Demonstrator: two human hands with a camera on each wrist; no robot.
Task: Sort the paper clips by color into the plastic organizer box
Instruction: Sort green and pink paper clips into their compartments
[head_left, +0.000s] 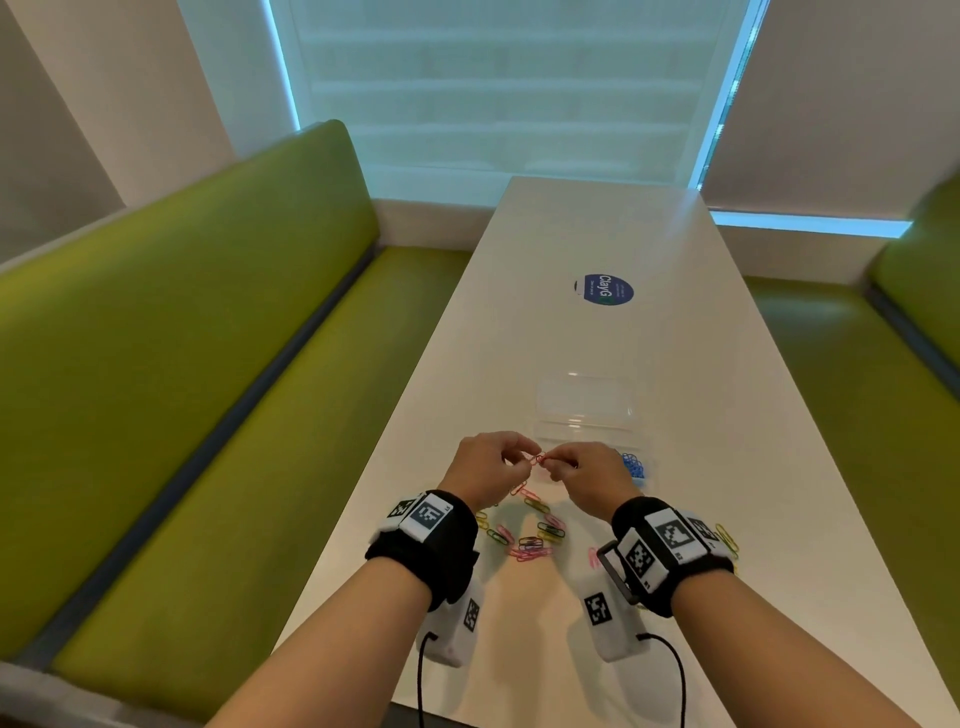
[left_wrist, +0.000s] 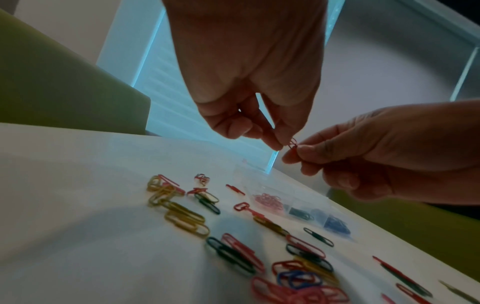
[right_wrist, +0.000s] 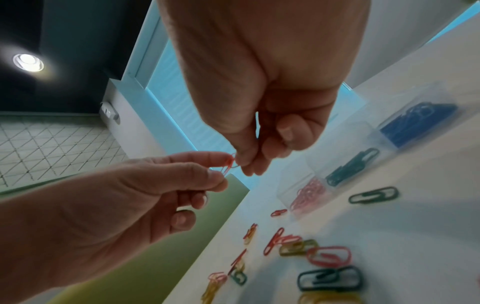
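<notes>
Both hands hover above the white table (head_left: 701, 426) and pinch linked red paper clips (head_left: 537, 459) between them. My left hand (head_left: 493, 467) pinches one end with thumb and forefinger, and my right hand (head_left: 582, 473) pinches the other. The same red clips (left_wrist: 292, 144) show in the left wrist view and again, as red clips (right_wrist: 230, 163), in the right wrist view. The clear organizer box (head_left: 587, 410) lies just beyond the hands; its compartments hold pink clips (right_wrist: 307, 194), green clips (right_wrist: 350, 166) and blue clips (right_wrist: 415, 121). Loose mixed clips (head_left: 524, 535) lie scattered below the hands.
Green bench seats (head_left: 208, 389) flank the table on both sides. A round blue sticker (head_left: 605, 289) sits farther up the table. A few yellow clips (head_left: 727, 538) lie by my right wrist. A window with a blind stands at the far end.
</notes>
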